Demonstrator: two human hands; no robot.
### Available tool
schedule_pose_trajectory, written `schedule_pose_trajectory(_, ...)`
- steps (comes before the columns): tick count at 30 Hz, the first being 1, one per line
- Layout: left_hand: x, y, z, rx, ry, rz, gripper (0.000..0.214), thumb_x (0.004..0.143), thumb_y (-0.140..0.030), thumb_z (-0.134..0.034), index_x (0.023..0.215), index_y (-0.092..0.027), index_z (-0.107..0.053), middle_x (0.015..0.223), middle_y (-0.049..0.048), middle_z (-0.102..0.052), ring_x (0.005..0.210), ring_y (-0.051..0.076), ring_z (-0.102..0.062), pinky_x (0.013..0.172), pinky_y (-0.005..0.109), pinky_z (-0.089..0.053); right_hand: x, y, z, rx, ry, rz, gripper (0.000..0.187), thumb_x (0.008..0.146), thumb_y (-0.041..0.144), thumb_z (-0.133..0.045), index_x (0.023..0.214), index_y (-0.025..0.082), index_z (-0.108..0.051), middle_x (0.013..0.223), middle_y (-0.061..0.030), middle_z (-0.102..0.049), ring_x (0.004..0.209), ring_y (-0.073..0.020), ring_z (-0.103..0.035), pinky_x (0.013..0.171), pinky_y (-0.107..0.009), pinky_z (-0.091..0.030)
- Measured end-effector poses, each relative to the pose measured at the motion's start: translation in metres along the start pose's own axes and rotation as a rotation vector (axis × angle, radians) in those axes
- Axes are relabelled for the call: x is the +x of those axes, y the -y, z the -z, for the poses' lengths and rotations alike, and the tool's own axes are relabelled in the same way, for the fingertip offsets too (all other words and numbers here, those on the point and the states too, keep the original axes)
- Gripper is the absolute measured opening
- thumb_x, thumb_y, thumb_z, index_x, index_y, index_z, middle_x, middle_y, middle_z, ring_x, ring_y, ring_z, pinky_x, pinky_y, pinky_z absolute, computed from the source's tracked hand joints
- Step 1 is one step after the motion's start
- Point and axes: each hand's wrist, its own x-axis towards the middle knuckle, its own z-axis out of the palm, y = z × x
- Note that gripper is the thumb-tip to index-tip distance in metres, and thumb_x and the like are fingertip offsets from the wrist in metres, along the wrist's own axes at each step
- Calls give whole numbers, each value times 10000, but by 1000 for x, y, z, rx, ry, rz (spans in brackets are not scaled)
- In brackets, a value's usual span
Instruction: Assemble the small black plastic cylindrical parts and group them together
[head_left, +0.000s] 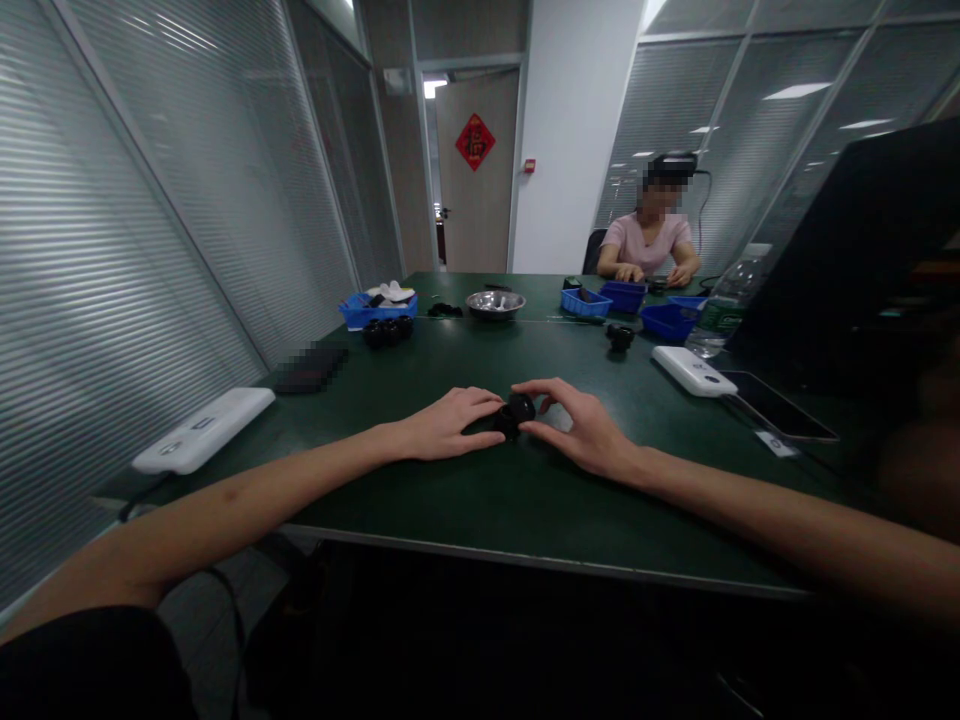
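On the green table in front of me, my right hand (pixel 574 425) holds a round, glossy black part (pixel 523 407) between thumb and fingers. Against its left side sits a darker black piece (pixel 507 424), gripped by the fingertips and thumb of my left hand (pixel 459 425). The two black pieces touch, but whether they are joined I cannot tell. Fingers hide much of both, and their exact kind does not show.
Farther back stand a metal bowl (pixel 496 305), a filled blue basket (pixel 379 306), black round parts (pixel 388 331), blue trays (pixel 667 321) and another black part (pixel 619 338). White power banks (pixel 204 430) lie on both sides. A bottle (pixel 724 310), a phone (pixel 780 405) and a dark screen are right. A person (pixel 649 240) sits opposite.
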Motion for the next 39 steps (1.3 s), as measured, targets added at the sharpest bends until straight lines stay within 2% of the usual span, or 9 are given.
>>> schedule_pose_trajectory(7, 1, -5, 2, -118, 17, -5, 400, 1023, -482, -544, 1346, -265, -638, 1491, 107, -553, 1371, 313, -506, 1157, 523, -361, 2, 9, 2, 40, 80, 181, 215, 1013, 288, -594, 1221, 261, -642, 1346, -92, -661, 1255, -267, -609, 1051, -523, -534)
schedule_pose_trajectory(12, 2, -2, 2, -158, 12, 9, 380, 1002, -485, -588, 1292, -255, -674, 1481, 100, -559, 1358, 300, -515, 1146, 514, -370, 3, 10, 3, 8, 99, 186, 240, 1015, 285, -591, 1250, 258, -634, 1325, -93, -679, 1234, -264, -620, 1044, -523, -541)
schedule_pose_trajectory(17, 3, -4, 0, -178, -78, -3, 429, 937, -485, -683, 1275, -223, -652, 1356, 110, -638, 1258, 286, -581, 1083, 465, -445, 5, 8, 6, -83, 125, 233, 240, 1008, 262, -590, 1240, 238, -644, 1335, -108, -683, 1206, -271, -640, 1035, -524, -542)
schedule_pose_trajectory(24, 0, -11, -2, -13, -134, 59, 517, 928, -534, -675, 1298, -183, -594, 1222, 118, -673, 1099, 282, -634, 957, 435, -506, 3, 7, 5, -211, 127, 266, 267, 1015, 286, -583, 1266, 233, -656, 1389, -131, -661, 1200, -295, -651, 1009, -545, -549)
schedule_pose_trajectory(28, -1, -12, -1, -16, -145, 44, 537, 935, -511, -678, 1353, -197, -554, 1246, 110, -673, 1114, 272, -639, 974, 421, -504, 2, 6, 3, -297, 135, 285, 281, 1028, 292, -555, 1284, 228, -652, 1394, -131, -655, 1191, -297, -647, 998, -539, -553)
schedule_pose_trajectory(31, -1, -12, -1, -24, -132, 41, 556, 941, -506, -672, 1382, -197, -534, 1262, 116, -671, 1120, 272, -642, 975, 420, -508, 3, 5, 4, -284, 136, 307, 288, 1027, 285, -555, 1290, 216, -649, 1386, -135, -657, 1182, -289, -650, 999, -521, -555)
schedule_pose_trajectory(39, -2, -13, -2, -63, -146, 62, 562, 932, -495, -684, 1368, -197, -491, 1254, 124, -655, 1129, 277, -651, 979, 441, -531, 3, 6, 6, -340, 156, 316, 307, 1039, 286, -526, 1315, 197, -625, 1399, -147, -646, 1168, -295, -649, 969, -521, -560)
